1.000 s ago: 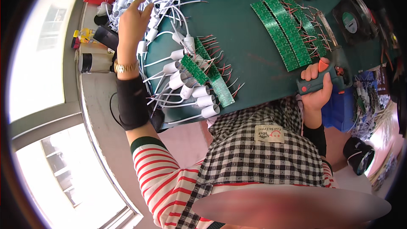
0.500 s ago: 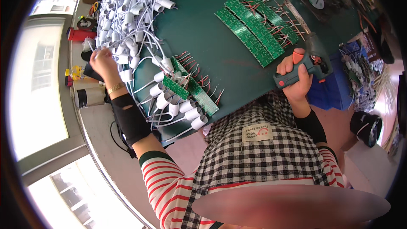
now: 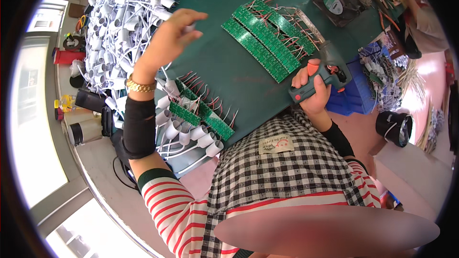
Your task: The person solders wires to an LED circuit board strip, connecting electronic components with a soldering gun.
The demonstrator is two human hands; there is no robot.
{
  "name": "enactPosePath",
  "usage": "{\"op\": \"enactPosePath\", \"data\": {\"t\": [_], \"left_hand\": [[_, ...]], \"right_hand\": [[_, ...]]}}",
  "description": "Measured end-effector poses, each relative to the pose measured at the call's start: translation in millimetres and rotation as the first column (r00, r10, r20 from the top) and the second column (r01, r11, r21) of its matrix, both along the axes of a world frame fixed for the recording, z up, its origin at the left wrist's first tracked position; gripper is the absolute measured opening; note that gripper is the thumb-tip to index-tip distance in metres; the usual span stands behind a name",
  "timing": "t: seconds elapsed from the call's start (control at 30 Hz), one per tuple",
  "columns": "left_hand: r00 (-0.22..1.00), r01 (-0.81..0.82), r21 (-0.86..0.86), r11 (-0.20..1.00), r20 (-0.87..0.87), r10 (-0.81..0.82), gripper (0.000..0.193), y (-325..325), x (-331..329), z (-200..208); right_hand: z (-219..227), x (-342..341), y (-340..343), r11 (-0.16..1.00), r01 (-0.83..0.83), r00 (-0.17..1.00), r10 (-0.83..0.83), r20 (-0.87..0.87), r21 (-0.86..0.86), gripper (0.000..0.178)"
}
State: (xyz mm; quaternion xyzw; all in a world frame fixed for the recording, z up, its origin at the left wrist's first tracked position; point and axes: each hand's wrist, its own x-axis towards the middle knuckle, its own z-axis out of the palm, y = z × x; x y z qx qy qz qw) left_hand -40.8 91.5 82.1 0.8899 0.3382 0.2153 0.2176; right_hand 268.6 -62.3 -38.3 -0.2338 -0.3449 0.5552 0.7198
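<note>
My left hand (image 3: 167, 40) hovers over the right side of a heap of white lamp holders with wires (image 3: 114, 28). Its index finger and thumb stand apart; a small pale patch between them is too unclear to name. My right hand (image 3: 313, 94) grips a grey-green soldering gun with an orange trigger (image 3: 334, 74) at the table's front edge. Beyond the gun lie several green circuit board panels (image 3: 260, 43) with red, black and white wires. Nearer my left forearm, more boards (image 3: 216, 123) rest beside a row of white lamp holders (image 3: 206, 139).
A black fan (image 3: 332, 4) stands at the far right of the green table (image 3: 210, 67). Right of the table are a blue crate (image 3: 351, 93) and a black bucket (image 3: 394, 128). Bottles and a red can (image 3: 69, 57) line the left ledge. Another person's arm (image 3: 409, 0) shows at far right.
My left hand has moved right, from the heap's left side to above its right edge, its fingers spreading. The view has shifted; my right hand still holds the soldering gun.
</note>
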Motion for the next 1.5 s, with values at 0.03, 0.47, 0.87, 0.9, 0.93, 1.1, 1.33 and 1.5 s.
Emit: {"op": "enactPosePath", "data": {"t": [0.03,0.47,0.87,0.9,0.93,1.1,1.33,1.5], "left_hand": [[1.0,0.004,-0.003,1.0,0.01,-0.004,0.041,5.3,5.7,-17.3],[0.906,-0.351,-0.046,0.935,0.236,0.352,0.016,7.4,33.1,-75.3],[0.861,-0.507,0.149,0.849,0.037,0.508,0.011,-46.1,55.8,-57.9],[0.84,-0.541,0.134,0.83,0.028,0.543,0.012,-49.0,55.1,-58.5],[0.817,-0.574,0.119,0.81,0.019,0.576,0.012,-50.8,54.6,-59.0],[0.785,-0.616,0.169,0.769,0.049,0.618,0.009,-49.8,49.7,-61.1],[0.775,-0.63,0.084,0.772,0.127,0.619,0.007,-56.5,50.4,-55.2],[0.72,-0.613,-0.141,0.777,0.306,0.623,0.008,-60.3,46.2,-47.4]], "right_hand": [[-0.6,-1.6,-0.6,1.0,0.004,1.0,-0.004,0.01,-0.003,0.039],[22.0,0.0,-15.2,0.989,-0.103,0.971,0.122,0.204,-0.104,0.044],[71.2,2.8,-23.4,0.939,-0.265,0.949,0.294,0.11,-0.219,0.045],[71.4,2.5,-22.3,0.94,-0.26,0.949,0.291,0.125,-0.22,0.046],[71.3,2.4,-21.5,0.939,-0.264,0.948,0.295,0.121,-0.218,0.046],[66.3,4.6,-21.2,0.917,-0.301,0.94,0.331,0.081,-0.262,0.044],[78.8,3.2,-13.8,0.897,-0.321,0.9,0.389,0.197,-0.303,0.047],[88.1,-6.7,-11.4,0.887,-0.324,0.815,0.439,0.379,-0.33,0.038]]}}
